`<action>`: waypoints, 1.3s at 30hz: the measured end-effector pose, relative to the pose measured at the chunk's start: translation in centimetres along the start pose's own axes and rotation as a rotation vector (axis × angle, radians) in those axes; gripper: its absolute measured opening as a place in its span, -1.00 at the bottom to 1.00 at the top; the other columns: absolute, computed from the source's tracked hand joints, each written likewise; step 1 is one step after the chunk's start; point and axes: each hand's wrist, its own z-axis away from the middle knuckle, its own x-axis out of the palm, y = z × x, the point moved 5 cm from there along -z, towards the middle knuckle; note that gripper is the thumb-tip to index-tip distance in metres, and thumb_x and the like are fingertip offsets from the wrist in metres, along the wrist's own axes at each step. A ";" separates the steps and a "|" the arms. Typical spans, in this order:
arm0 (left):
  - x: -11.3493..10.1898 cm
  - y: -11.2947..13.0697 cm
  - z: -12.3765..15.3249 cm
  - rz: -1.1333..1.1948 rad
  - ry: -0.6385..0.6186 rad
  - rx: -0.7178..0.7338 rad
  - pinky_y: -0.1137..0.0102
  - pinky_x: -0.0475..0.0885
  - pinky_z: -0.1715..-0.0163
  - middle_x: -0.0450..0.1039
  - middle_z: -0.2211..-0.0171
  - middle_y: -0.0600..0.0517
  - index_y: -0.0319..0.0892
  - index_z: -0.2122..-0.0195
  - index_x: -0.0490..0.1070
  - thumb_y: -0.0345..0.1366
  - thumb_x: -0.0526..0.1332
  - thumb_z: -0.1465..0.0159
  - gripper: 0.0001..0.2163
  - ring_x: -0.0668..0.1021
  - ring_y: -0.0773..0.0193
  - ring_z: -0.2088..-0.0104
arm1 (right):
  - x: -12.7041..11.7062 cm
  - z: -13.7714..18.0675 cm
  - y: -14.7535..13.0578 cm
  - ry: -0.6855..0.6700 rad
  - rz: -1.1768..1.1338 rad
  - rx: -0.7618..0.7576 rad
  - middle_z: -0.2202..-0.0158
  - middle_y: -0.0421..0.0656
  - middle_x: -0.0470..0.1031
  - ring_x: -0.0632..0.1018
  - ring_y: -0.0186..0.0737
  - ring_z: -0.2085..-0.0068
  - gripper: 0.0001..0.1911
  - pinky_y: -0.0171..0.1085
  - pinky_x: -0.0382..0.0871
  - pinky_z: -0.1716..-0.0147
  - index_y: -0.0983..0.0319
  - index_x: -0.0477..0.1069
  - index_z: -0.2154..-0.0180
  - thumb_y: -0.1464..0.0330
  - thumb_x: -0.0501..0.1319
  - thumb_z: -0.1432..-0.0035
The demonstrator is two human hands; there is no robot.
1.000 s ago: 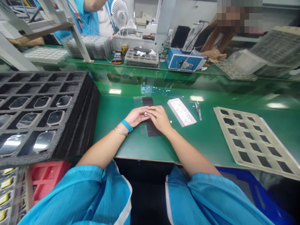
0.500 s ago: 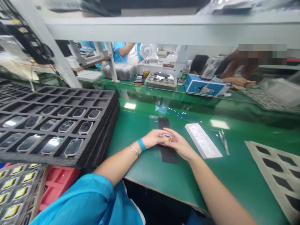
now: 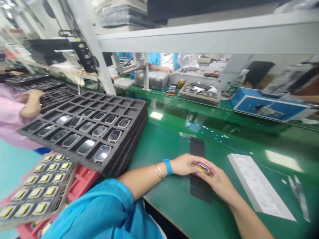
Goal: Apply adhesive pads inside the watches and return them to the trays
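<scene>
Two hands clasp one small yellow-labelled part [image 3: 203,168], the left hand [image 3: 184,165] and right hand [image 3: 218,182] closed around it above a black mat [image 3: 197,147] on the green bench [image 3: 169,205]. At left, a foam tray [image 3: 124,156] shows near rows filled, far rows empty, beside a parts tray [image 3: 66,184].
</scene>
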 end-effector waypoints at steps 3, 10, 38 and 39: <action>-0.2 -0.6 -0.6 0.017 -0.033 -0.025 0.27 0.35 -0.16 0.55 0.18 -0.06 -0.25 0.20 0.54 -0.36 0.32 -0.15 -0.82 0.57 0.14 0.04 | -0.3 -0.5 1.1 0.024 0.013 0.033 0.01 0.04 0.57 0.59 0.17 0.00 -0.34 0.04 0.48 -0.06 0.14 0.51 0.03 -0.01 0.44 0.17; -1.5 -1.0 -1.5 -0.051 -0.012 -0.057 0.27 0.26 -0.24 0.55 0.23 -0.01 -0.28 0.32 0.58 -0.37 0.40 -0.06 -0.84 0.52 0.04 -0.06 | 0.2 -1.3 2.3 -0.003 -0.068 0.057 -0.08 -0.02 0.52 0.54 0.14 -0.09 -0.30 -0.02 0.45 -0.10 0.06 0.50 0.04 0.01 0.49 0.28; -6.6 24.6 17.9 -1.442 0.863 0.189 0.22 0.46 0.01 0.45 0.11 -0.06 -0.16 -0.13 0.42 -0.32 0.42 -0.07 -0.45 0.50 0.16 0.09 | 1.7 -0.7 0.3 0.199 -0.132 -0.039 0.25 -0.01 0.63 0.64 -0.02 0.18 -0.33 0.01 0.50 0.04 0.24 0.51 0.11 -0.09 0.37 0.14; -7.7 25.3 17.5 -1.564 0.901 0.145 0.22 0.44 -0.01 0.45 0.12 -0.06 -0.18 -0.12 0.43 -0.33 0.43 -0.07 -0.45 0.50 0.15 0.09 | 1.6 -0.7 0.4 0.203 -0.077 -0.050 0.26 -0.02 0.63 0.64 -0.02 0.19 -0.36 0.00 0.49 0.05 0.24 0.52 0.11 -0.08 0.35 0.12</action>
